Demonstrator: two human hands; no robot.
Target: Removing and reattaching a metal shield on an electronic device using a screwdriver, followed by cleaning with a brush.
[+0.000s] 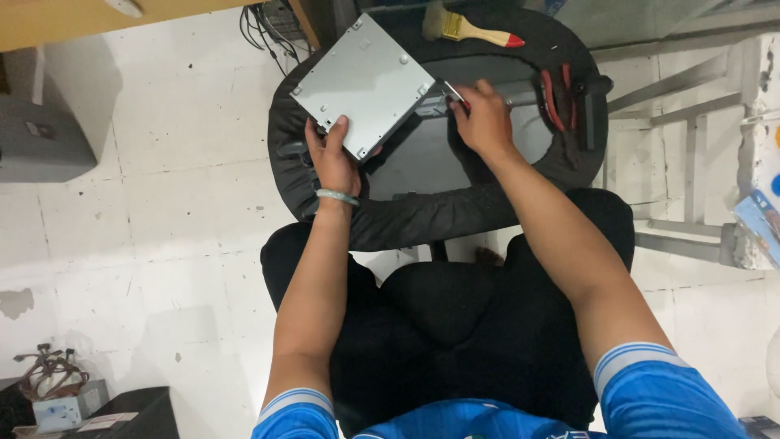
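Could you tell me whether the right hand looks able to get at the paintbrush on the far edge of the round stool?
Probably yes: the right hand lies just below the paintbrush, with only bare dark stool top between. It holds a thin tool, so its grip is not free.

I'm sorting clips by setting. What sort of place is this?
Likely an informal electronics repair spot: a grey metal drive casing held over a round black stool, red-handled pliers and a brush on it, loose cables on the floor.

Stool top crowded: metal drive case, brush, red pliers; bare patch at centre
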